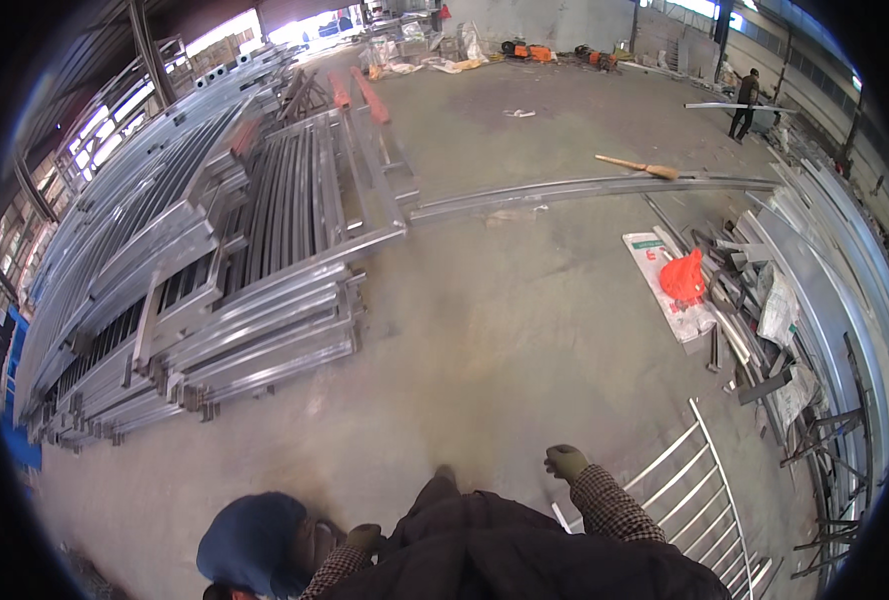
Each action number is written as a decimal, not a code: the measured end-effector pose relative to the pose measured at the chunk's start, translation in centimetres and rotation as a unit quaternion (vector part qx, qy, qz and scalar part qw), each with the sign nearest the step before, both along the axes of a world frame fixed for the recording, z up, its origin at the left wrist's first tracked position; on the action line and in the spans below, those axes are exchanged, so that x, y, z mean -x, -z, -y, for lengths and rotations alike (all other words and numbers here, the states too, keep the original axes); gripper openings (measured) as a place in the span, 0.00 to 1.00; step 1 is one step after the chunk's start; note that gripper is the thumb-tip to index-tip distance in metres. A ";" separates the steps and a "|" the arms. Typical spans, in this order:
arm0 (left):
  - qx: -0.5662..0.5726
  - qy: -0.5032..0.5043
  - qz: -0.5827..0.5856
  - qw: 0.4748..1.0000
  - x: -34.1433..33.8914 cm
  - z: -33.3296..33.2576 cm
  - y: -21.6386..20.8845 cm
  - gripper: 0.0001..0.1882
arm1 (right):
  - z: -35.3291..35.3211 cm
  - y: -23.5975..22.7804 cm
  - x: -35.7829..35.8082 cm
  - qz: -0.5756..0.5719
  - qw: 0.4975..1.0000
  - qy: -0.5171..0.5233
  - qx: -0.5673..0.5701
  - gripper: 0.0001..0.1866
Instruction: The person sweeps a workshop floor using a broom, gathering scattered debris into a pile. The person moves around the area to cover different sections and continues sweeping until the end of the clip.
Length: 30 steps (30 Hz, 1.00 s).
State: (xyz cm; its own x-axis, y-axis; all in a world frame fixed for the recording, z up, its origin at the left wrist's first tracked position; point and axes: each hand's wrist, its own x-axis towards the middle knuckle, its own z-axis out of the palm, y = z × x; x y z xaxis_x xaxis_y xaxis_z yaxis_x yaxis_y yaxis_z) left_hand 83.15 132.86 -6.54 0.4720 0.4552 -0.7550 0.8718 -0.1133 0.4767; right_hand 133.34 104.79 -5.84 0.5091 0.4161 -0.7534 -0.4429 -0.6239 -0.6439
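Note:
My right hand (566, 462), in an olive glove below a checked sleeve, is held out over the floor. Its fingers are curled in, and nothing shows in them. Nearest to it is a pale ladder-like metal frame (707, 487) with several rungs, partly hidden behind my right arm. My left hand (366, 538), gloved too, hangs low in front of my dark jacket. It looks curled closed, with nothing visible in it. Close beside it is another person in a dark blue cap (255, 543), whose body is mostly out of view.
Stacked silver metal railing panels (265, 330) fill the left. Long metal rails (585, 188) lie across the floor, with a broom (645, 167) beside them. At right are a red bag (682, 275), scrap metal and long profiles (815, 270). A far person (747, 105) carries a long bar.

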 end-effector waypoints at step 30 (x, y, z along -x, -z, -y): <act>0.085 -0.063 -0.020 0.994 -90.2 -51.9 -4.2 0.24 | -31.2 7.9 -64.0 -0.171 0.964 0.201 0.033 0.15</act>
State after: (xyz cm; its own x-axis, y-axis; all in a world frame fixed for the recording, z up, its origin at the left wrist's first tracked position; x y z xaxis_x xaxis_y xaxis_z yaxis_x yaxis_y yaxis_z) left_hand 173.40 184.76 -2.37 0.3876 0.3726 -0.8432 0.8927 0.0765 0.4442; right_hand 197.32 135.96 -13.74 0.3370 0.1818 -0.9238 -0.8366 -0.3924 -0.3824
